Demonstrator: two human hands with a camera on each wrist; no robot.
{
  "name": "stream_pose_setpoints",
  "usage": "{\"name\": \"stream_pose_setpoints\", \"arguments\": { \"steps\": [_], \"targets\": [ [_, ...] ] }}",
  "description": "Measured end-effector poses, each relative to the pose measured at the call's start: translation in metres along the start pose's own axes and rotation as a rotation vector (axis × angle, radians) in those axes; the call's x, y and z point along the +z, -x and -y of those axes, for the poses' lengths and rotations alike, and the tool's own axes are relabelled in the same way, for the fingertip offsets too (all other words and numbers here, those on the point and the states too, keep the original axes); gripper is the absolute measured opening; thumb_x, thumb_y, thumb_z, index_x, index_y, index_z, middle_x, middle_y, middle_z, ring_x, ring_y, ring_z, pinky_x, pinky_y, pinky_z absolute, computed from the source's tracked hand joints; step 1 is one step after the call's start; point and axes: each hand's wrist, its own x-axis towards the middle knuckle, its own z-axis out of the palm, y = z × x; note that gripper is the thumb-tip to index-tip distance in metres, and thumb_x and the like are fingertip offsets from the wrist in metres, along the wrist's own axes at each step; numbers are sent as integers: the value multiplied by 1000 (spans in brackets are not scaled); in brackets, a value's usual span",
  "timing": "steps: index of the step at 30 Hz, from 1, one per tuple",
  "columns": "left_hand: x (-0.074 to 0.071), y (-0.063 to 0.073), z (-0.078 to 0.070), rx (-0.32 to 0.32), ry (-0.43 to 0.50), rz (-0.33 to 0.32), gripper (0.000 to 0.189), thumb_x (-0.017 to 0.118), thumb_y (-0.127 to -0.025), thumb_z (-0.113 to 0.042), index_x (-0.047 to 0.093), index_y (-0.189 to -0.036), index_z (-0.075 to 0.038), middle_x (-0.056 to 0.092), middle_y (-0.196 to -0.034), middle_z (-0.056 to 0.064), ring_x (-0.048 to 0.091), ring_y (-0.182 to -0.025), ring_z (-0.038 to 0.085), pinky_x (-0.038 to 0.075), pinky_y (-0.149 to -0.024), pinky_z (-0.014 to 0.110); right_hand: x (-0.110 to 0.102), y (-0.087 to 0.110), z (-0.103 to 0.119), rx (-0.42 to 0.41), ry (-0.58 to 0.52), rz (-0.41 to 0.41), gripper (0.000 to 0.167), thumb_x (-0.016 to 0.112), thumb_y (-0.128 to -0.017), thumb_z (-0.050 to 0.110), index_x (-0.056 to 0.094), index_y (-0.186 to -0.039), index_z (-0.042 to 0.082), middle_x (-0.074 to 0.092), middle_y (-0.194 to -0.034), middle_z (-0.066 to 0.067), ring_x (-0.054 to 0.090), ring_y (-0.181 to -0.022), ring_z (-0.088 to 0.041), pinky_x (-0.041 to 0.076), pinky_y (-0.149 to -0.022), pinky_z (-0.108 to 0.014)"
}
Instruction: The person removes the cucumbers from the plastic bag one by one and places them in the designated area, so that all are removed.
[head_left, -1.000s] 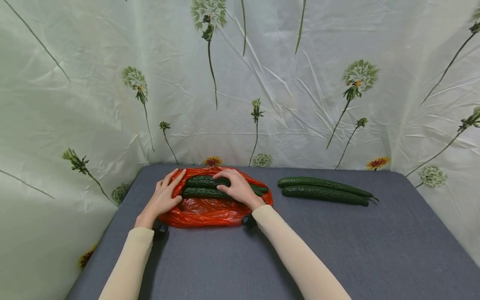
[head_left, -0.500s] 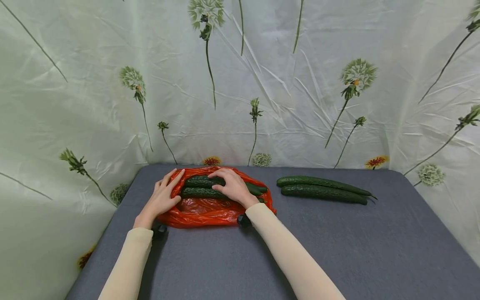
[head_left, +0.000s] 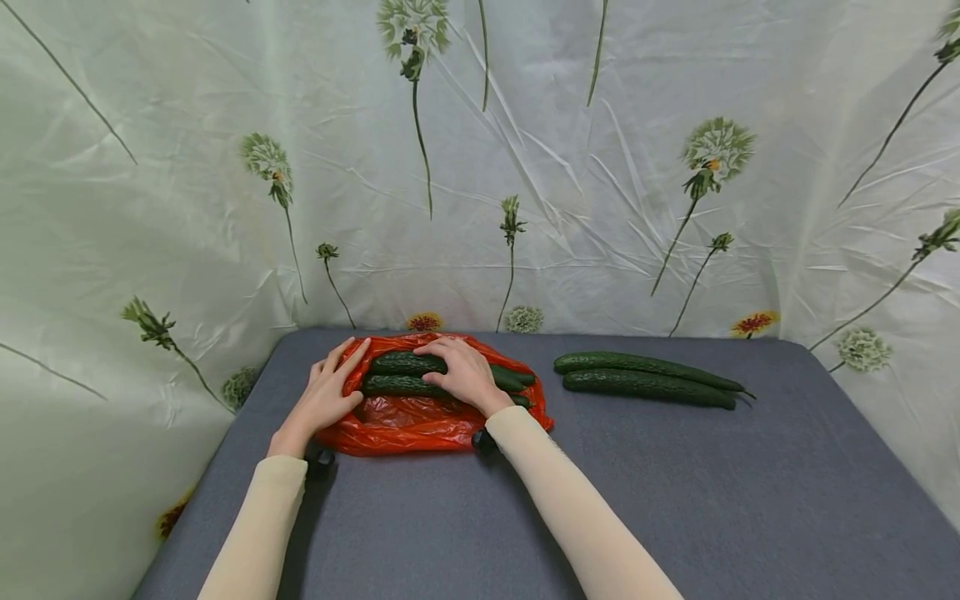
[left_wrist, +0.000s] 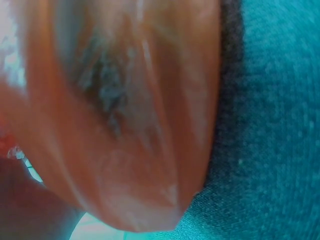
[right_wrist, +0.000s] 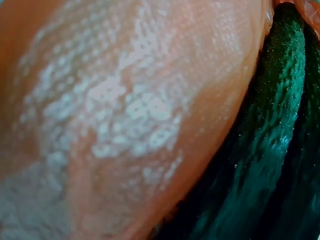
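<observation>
A red plastic bag (head_left: pixel 427 433) lies on the table, its opening facing up. Inside it several dark green cucumbers (head_left: pixel 393 385) lie lengthwise, side by side. My left hand (head_left: pixel 324 400) rests against the left end of the bag, fingers straight and thumb spread apart along the rim. Over the middle of the cucumbers, my right hand (head_left: pixel 467 375) grips the far cucumber (head_left: pixel 397 362), its fingers bent over the far side and its thumb on the near side. The right wrist view shows ridged cucumber skin (right_wrist: pixel 270 115) beside the bag film (right_wrist: pixel 125 100). Bag film (left_wrist: pixel 130 150) fills much of the left wrist view.
Two more cucumbers (head_left: pixel 645 387) lie together on the grey table (head_left: pixel 420 533), right of the bag. A pale curtain (head_left: pixel 600 208) with a dandelion print hangs behind the table and along its sides.
My right hand has shifted slightly left along the cucumbers. The left hand stays at the bag's left end, and the two cucumbers outside the bag have not moved.
</observation>
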Motion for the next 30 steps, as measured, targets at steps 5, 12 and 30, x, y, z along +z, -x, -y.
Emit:
{"name": "stream_pose_setpoints", "arguments": {
  "steps": [5, 12, 30],
  "targets": [
    [-1, 0, 1, 2, -2, 4, 83, 55, -82, -10, 18, -155, -19, 9, -155, 19, 18, -126, 56, 26, -91, 73, 3, -1, 0, -18, 69, -16, 46, 68, -88, 27, 57, -133, 27, 51, -138, 2, 45, -127, -22, 30, -107, -39],
    [0, 1, 1, 11, 0, 2, 82, 55, -82, -10, 18, -155, -19, 9, -155, 18, 18, -126, 55, 26, -91, 72, 7, 0, -1, -49, 111, -69, 45, 69, -88, 22, 59, -131, 25, 54, -134, 4, 51, -119, -21, 41, -96, -37],
    [0, -1, 5, 26, 33, -1, 81, 55, -83, -8, 20, -155, -20, 10, -155, 18, 19, -126, 55, 25, -93, 72, 3, 1, -2, -33, -12, -88, 43, 70, -86, 17, 63, -128, 21, 53, -137, -3, 43, -129, -22, 41, -97, -39]
  ]
}}
